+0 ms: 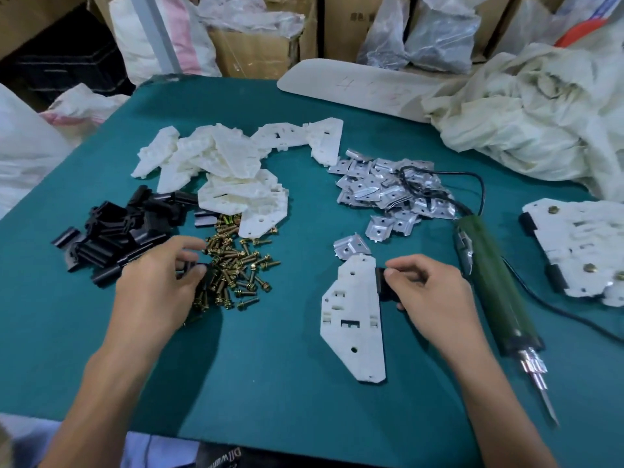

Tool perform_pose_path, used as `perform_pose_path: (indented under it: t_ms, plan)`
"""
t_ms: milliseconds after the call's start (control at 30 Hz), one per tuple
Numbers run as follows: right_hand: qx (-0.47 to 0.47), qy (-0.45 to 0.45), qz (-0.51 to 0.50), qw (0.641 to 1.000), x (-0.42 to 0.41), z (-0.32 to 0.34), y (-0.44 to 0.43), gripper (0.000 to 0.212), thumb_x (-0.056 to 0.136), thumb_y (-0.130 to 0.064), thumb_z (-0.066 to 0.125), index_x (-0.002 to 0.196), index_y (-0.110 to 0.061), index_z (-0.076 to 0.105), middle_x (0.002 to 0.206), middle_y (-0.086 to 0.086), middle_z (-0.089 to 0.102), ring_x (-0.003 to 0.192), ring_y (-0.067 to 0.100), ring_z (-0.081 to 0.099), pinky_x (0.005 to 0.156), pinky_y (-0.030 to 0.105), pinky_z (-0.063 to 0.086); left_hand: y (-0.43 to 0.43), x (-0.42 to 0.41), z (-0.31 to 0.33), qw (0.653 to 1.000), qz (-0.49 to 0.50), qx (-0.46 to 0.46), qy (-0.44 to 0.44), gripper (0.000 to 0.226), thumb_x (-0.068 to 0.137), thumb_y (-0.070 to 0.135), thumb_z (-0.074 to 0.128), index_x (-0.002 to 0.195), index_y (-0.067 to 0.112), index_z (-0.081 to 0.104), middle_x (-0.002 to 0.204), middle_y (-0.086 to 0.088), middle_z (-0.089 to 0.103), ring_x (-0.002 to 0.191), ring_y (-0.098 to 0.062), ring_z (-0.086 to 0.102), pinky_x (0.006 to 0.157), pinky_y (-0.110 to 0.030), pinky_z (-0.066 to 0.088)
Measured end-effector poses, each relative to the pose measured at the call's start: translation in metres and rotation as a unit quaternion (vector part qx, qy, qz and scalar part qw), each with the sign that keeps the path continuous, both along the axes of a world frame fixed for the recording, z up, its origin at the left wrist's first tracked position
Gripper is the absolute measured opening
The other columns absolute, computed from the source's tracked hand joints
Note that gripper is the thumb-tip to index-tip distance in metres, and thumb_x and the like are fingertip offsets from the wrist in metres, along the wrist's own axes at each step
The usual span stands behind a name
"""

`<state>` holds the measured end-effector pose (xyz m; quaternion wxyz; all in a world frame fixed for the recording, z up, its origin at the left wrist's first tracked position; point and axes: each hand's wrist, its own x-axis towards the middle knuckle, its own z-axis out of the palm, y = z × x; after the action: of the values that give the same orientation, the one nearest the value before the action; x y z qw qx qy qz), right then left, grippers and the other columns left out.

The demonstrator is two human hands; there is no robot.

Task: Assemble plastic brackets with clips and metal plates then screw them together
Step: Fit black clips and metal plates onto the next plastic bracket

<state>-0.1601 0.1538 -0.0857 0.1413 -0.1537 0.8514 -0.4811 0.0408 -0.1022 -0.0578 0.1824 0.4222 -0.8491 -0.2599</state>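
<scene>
Fingers of the right hand [429, 292] pinch a small black plastic clip [383, 282] against the right edge of a flat white plastic bracket [354, 319] lying between the hands; the left hand [158, 282] grips another black clip [199, 266] beside loose brass screws [236, 265].

Bare green mat [270, 383] was left open along the near edge and between the screw pile [236, 265] and the white bracket [354, 319]. The right side was blocked by the electric screwdriver [486, 282] and its cord [553, 309].
</scene>
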Motion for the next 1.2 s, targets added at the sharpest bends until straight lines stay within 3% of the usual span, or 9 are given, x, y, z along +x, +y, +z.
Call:
perform_pose_path:
  t_ms: [167,267,367,500,667,767,867,1033,1200]
  plan:
    - [0.04,0.011,-0.005,0.999,0.003,0.007,-0.008,0.009,0.088,-0.035,0.068,0.083,-0.041,0.071,0.074,-0.027,0.072,0.058,0.003,0.071,0.082,0.041,0.06,0.024,-0.03,0.008,0.991,-0.049,0.04,0.114,0.02,0.087,0.016,0.075,0.093,0.035,0.069,0.085,0.025,0.07,0.082,0.004,0.066,0.08,-0.02,0.053]
    - [0.069,0.013,-0.01,0.998,0.001,0.01,-0.011,0.007,0.088,-0.036,0.069,0.081,-0.037,0.071,0.074,-0.023,0.073,0.067,0.006,0.073,0.084,0.039,0.059,0.048,-0.066,0.002,0.983,-0.125,0.079,0.108,0.022,0.09,0.014,0.071,0.098,0.033,0.07,0.089,0.02,0.071,0.086,0.0,0.066,0.084,-0.022,0.052]
    - [0.1,0.021,-0.003,0.995,0.001,0.012,-0.013,0.006,0.088,-0.04,0.068,0.082,-0.037,0.069,0.073,-0.026,0.071,0.073,0.008,0.073,0.085,0.037,0.058,0.068,-0.089,-0.014,0.981,-0.178,-0.074,-0.017,0.022,0.097,0.025,0.062,0.117,0.02,0.068,0.115,0.0,0.065,0.111,-0.021,0.052,0.101,-0.032,0.04]
    - [0.122,0.043,0.015,0.991,-0.001,0.011,-0.014,0.009,0.089,-0.041,0.067,0.084,-0.035,0.069,0.071,-0.028,0.07,0.072,0.01,0.072,0.085,0.037,0.056,0.103,-0.088,-0.026,0.963,-0.194,-0.182,-0.051,0.06,0.091,0.07,0.041,0.092,0.018,0.072,0.097,-0.001,0.048,0.094,-0.021,0.031,0.087,-0.037,0.038]
    - [-0.073,-0.083,-0.011,0.994,-0.002,0.002,-0.01,0.011,0.094,-0.02,0.071,0.086,-0.026,0.076,0.083,-0.004,0.077,0.072,0.012,0.076,0.075,0.036,0.062,0.117,-0.086,-0.042,0.975,-0.217,0.045,0.035,0.039,0.088,0.059,0.06,0.113,0.034,0.044,0.11,0.016,0.04,0.106,-0.007,0.031,0.095,-0.027,0.032]
    - [-0.235,-0.217,0.002,0.947,-0.002,0.001,-0.01,0.021,0.102,-0.005,0.058,0.1,-0.016,0.076,0.098,0.01,0.079,0.09,0.019,0.076,0.073,0.026,0.06,0.119,-0.085,-0.042,0.898,-0.263,0.312,0.162,0.042,0.095,0.043,0.06,0.13,0.045,0.036,0.11,0.016,0.067,0.098,-0.011,0.066,0.087,-0.036,0.056]
    - [-0.261,-0.259,0.02,0.929,0.001,0.004,-0.01,0.027,0.104,0.0,0.051,0.106,-0.012,0.075,0.101,0.011,0.079,0.092,0.021,0.076,0.071,0.023,0.059,0.121,-0.085,-0.042,0.872,-0.283,0.351,0.188,0.052,0.095,0.039,0.058,0.141,0.041,0.034,0.108,0.015,0.071,0.091,-0.01,0.071,0.076,-0.024,0.056]
    - [-0.166,-0.059,-0.058,0.983,0.018,0.003,-0.015,0.022,0.1,-0.011,0.062,0.098,-0.029,0.075,0.09,-0.007,0.078,0.087,0.015,0.075,0.075,0.03,0.059,0.123,-0.086,-0.046,0.87,-0.293,0.341,0.204,0.049,0.098,0.037,0.057,0.141,0.047,0.035,0.114,0.022,0.067,0.093,-0.008,0.073,0.076,-0.02,0.057]
    - [-0.08,0.062,-0.024,0.995,0.031,0.016,-0.015,0.022,0.092,-0.023,0.074,0.095,-0.044,0.068,0.094,-0.013,0.073,0.083,-0.006,0.068,0.074,0.006,0.05,0.123,-0.085,-0.048,0.87,-0.277,0.343,0.22,0.046,0.1,0.032,0.059,0.14,0.042,0.04,0.113,0.02,0.069,0.097,-0.003,0.07,0.076,-0.019,0.056]
